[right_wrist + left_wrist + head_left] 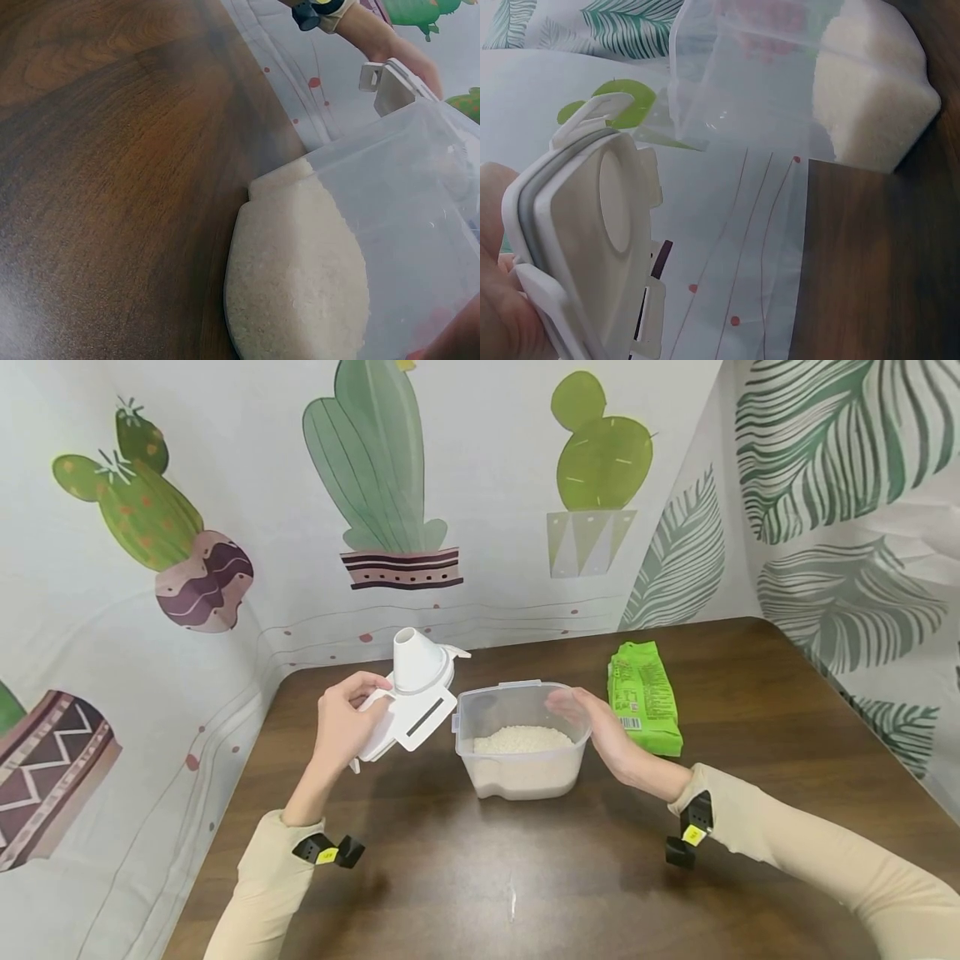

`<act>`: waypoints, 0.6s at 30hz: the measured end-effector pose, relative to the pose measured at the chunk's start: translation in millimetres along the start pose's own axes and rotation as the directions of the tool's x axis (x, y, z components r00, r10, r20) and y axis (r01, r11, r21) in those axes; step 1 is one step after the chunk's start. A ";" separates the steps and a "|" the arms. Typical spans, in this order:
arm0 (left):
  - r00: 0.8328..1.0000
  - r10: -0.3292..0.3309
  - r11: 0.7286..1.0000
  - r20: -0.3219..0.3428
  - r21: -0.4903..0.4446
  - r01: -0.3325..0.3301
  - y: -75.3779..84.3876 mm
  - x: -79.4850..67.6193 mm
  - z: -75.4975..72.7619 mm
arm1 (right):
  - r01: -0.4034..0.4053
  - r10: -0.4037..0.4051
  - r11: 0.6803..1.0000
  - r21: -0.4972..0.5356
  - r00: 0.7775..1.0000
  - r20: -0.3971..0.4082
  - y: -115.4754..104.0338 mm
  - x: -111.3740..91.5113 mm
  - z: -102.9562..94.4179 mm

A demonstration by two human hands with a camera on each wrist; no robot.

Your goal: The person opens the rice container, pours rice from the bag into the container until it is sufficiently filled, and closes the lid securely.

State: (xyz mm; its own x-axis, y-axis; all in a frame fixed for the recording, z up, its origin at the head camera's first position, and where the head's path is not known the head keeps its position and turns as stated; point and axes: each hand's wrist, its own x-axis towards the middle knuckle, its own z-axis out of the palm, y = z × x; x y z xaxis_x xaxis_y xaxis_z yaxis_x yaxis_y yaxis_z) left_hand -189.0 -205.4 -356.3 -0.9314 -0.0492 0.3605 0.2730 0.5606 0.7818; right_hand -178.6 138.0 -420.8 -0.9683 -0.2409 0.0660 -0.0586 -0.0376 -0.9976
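Observation:
My left hand [347, 714] grips the edge of a white lid [412, 693] with side clips and a cone-shaped spout, tilted in the air left of the container. Its grey seal shows along the lid's rim [532, 180] in the left wrist view. A clear plastic container [480, 714], uncovered, stands on the table with white rice [522, 741] filling its lower part. My right hand [607, 739] rests against the container's right side with its fingers stretched out, partly seen through the plastic.
Behind my right hand a green printed packet [647, 702] lies on the dark wooden table [600, 877]. A cloth with cactus and leaf prints [495, 485] hangs along the table's back edge.

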 end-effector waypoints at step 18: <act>0.982 0.134 0.991 0.133 -0.032 -0.131 9.7 -0.7 7.6 | 0.008 -0.008 1.000 -0.001 1.000 0.012 -0.1 0.3 -0.1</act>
State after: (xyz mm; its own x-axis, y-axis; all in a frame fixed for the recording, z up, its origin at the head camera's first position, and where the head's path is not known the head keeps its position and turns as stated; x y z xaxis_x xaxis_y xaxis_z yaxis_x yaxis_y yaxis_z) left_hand -187.6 -193.7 -352.9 -0.9101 0.1364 0.3913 0.4001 0.5354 0.7438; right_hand -178.9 138.0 -420.7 -0.9649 -0.2519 0.0746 -0.0671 -0.0382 -0.9970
